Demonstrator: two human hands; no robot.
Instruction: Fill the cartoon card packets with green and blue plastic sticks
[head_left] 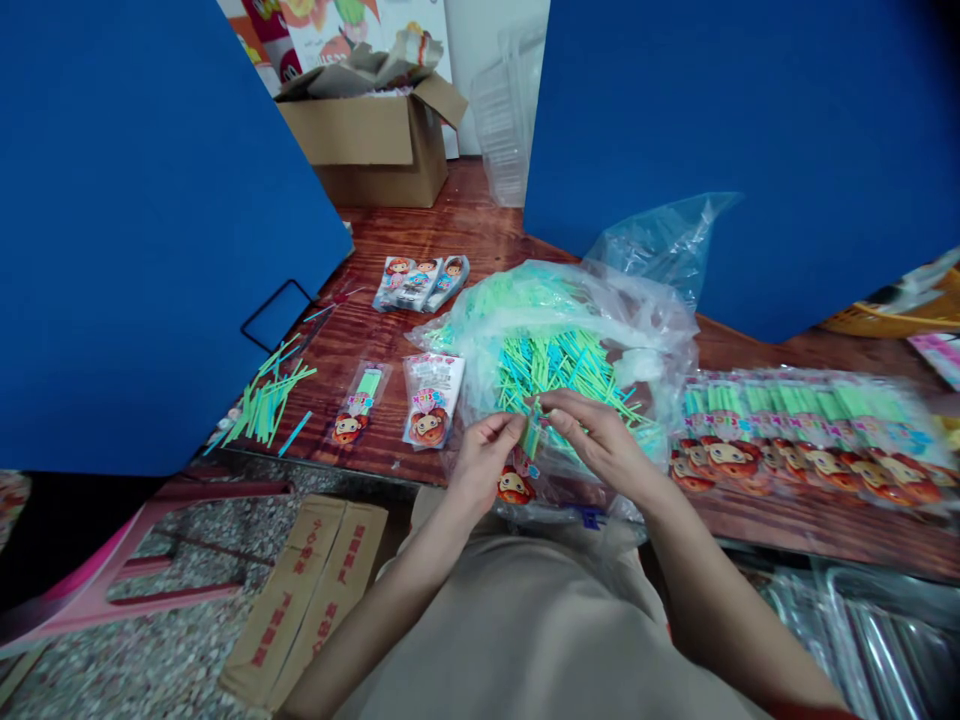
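Note:
In front of my body, my left hand is closed in a pinch on the left edge of a small clear packet with green sticks in it. A cartoon face is printed on the packet's lower end. My right hand pinches at the packet's top; whether its fingertips grip the film or the sticks cannot be made out. Just beyond both hands lies a large open plastic bag full of thin green and blue sticks. Left of it are a stack of printed packets and one filled packet.
Filled packets overlap in a row at right. Loose sticks lie at the table's left edge. More printed packets and a cardboard box are farther back. Large blue areas cover both sides. A pink stool stands below left.

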